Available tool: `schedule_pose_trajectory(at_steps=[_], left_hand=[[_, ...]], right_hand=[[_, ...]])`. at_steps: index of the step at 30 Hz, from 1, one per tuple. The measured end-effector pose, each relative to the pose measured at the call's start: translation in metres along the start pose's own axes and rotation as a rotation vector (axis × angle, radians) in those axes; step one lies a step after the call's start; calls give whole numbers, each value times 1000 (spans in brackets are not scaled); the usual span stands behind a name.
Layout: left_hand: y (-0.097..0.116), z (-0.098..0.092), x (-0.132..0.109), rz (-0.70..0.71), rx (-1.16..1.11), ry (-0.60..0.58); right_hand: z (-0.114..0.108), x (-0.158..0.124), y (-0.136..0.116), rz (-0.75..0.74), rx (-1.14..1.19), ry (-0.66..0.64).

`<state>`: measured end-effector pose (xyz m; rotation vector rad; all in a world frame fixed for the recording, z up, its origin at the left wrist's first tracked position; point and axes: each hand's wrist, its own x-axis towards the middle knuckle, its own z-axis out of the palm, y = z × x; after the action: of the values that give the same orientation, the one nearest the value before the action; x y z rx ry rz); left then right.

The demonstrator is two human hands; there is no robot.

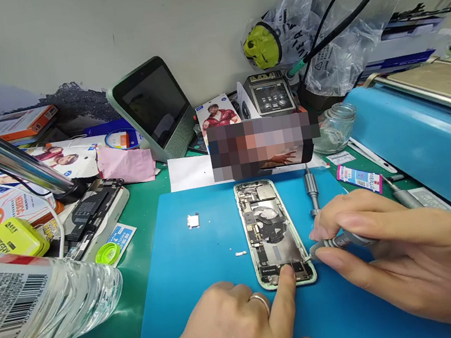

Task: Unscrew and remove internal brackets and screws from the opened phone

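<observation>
An opened phone housing (284, 248) lies on the blue mat, its inner parts showing. With the index finger stretched out, my left hand (238, 322) presses on the lower end of the phone; its other fingers are curled and hold nothing. A grey screwdriver (343, 240) is pinched in my right hand (412, 253), its tip at the phone's lower right edge. To the left of the phone lie a small metal plate (193, 220) and a tiny bracket (240, 253), with several specks like screws nearby.
A second screwdriver (312, 192) rests right of the phone. A blurred-out screen (306, 149) stands behind it. At left are a clear bottle (86, 296) and another opened phone (91, 208); at right, a glass jar (337, 127) and a blue machine (428, 141).
</observation>
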<state>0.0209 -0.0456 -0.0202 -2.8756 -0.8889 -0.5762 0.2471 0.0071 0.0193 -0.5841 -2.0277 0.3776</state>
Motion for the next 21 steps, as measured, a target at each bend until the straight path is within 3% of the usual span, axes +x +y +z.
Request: schedule_pose_trajectory(at_steps=[21], left_hand=[[1, 0, 2, -3, 40, 11]], right_hand=[[0, -2, 0, 9, 4, -12]])
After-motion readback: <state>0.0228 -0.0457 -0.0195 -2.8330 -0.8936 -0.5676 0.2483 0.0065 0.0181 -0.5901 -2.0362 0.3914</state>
